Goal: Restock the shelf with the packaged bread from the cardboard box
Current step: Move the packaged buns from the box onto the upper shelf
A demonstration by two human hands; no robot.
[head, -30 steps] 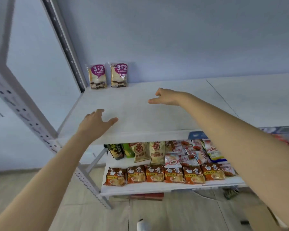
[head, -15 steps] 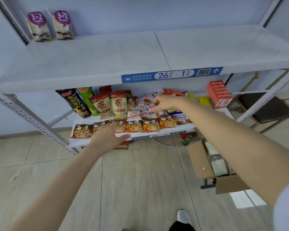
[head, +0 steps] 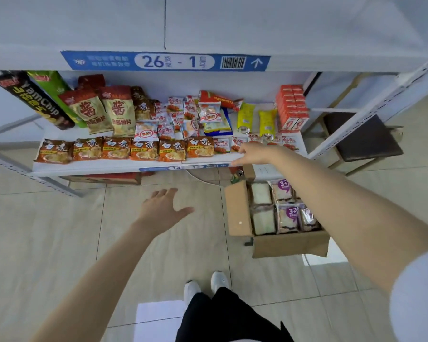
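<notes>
An open cardboard box (head: 237, 211) stands on the floor at the right, below the lower shelf. Several packaged breads (head: 286, 218) with purple labels lie flat inside it. My right hand (head: 253, 154) is open, fingers spread, above the far end of the box and in front of the lower shelf's edge. My left hand (head: 162, 209) hovers open over the floor tiles, left of the box. Neither hand holds anything. The white upper shelf (head: 109, 28) fills the top of the view; the bread placed on it is out of frame.
The lower shelf (head: 109, 166) is packed with noodle packs, chip bags and red cartons (head: 292, 108). A dark stool (head: 361, 137) stands at the right behind the shelf post. My white shoes (head: 205, 285) are on the tiled floor below.
My view has tilted down from the upper shelf to the floor and box. Both hands have come down from the upper shelf, the right one toward the box.
</notes>
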